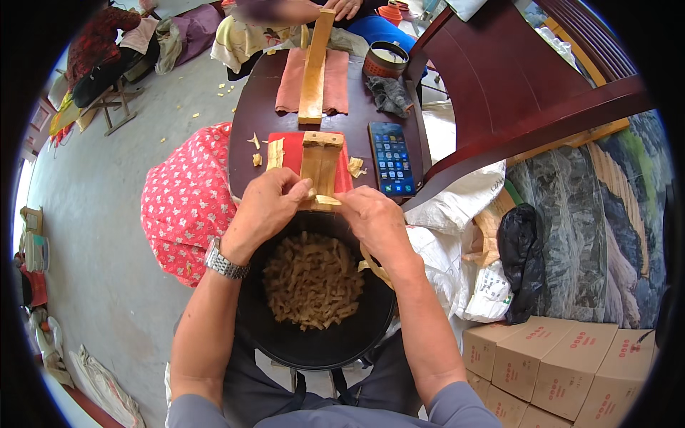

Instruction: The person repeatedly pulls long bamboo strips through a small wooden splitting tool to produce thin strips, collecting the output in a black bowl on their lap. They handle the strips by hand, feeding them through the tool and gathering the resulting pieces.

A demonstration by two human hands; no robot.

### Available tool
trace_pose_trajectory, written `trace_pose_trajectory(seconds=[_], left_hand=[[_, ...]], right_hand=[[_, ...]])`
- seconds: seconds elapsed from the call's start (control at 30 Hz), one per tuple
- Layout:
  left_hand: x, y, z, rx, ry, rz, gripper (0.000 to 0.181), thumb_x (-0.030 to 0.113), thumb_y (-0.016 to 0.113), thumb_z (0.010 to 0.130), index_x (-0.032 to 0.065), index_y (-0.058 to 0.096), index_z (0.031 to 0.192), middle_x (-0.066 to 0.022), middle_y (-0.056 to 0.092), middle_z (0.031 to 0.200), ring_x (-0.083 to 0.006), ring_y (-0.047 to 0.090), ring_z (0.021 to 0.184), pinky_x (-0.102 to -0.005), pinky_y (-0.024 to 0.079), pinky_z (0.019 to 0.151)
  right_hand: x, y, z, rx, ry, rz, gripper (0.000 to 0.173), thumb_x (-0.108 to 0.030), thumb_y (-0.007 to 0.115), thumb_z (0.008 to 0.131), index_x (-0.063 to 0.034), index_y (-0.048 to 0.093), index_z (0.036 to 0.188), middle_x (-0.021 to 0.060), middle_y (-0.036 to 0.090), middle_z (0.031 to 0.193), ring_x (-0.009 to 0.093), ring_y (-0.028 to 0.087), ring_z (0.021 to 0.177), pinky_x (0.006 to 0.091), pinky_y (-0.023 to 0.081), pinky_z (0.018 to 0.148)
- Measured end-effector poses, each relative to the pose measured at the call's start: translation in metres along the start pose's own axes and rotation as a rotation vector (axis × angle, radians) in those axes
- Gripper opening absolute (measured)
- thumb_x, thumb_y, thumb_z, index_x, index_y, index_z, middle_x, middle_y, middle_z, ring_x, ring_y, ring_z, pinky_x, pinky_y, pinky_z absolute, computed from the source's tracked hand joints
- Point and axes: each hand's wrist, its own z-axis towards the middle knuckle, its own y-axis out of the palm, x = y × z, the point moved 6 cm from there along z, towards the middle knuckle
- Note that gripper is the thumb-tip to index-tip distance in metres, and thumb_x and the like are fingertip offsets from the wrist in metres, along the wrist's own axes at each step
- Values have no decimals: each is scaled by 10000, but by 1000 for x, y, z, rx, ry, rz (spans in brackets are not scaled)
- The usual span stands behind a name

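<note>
Both hands meet at the near end of a grooved wooden block [321, 163], which lies on a red cloth [345, 160] on a dark wooden chair seat [249, 107]. My left hand [274, 200] pinches a small pale piece between thumb and finger. My right hand [374, 216] grips the right end of a pale yellow strip [327, 200]; a longer curled strip [377, 270] hangs below that hand. Under the wrists, a black tub [316, 350] holds a heap of short tan pieces [316, 281]. A flat pale strip [275, 154] lies left of the block, and crumpled scraps [356, 167] to its right.
A lit smartphone [392, 158], a grey cloth [389, 96] and a round tin [385, 59] are at the right. A long wooden piece [316, 75] points away toward another person's hand [343, 8]. A chair back [514, 69] rises at right, above cardboard boxes [572, 364].
</note>
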Motion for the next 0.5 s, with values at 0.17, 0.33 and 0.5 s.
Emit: trace_pose_trajectory(seconds=[0.17, 0.33, 0.5], left_hand=[[2, -2, -27, -155, -144, -161, 683, 565, 496, 1070, -61, 693, 879, -116, 692, 821, -202, 637, 787, -363, 523, 766], [29, 28, -71, -480, 118, -612, 486, 441, 523, 1097, -11, 695, 1047, -60, 668, 940, -123, 614, 856, -314, 502, 789], [30, 74, -95, -513, 37, -825, 452, 436, 532, 1090, 4, 648, 1155, -79, 630, 941, -183, 622, 899, -336, 519, 863]], right_hand=[[-46, -20, -7, 80, -299, 164, 229, -27, 761, 828, -84, 775, 1049, 86, 740, 923, 277, 717, 868, 386, 577, 786], [-103, -42, -33, 119, -554, 185, 267, -76, 746, 802, -99, 773, 1067, 45, 743, 935, 227, 717, 882, 372, 564, 799], [-140, -33, -58, -4, -666, 237, 313, -120, 691, 821, -85, 745, 1128, 32, 708, 1020, 213, 692, 985, 380, 530, 854]])
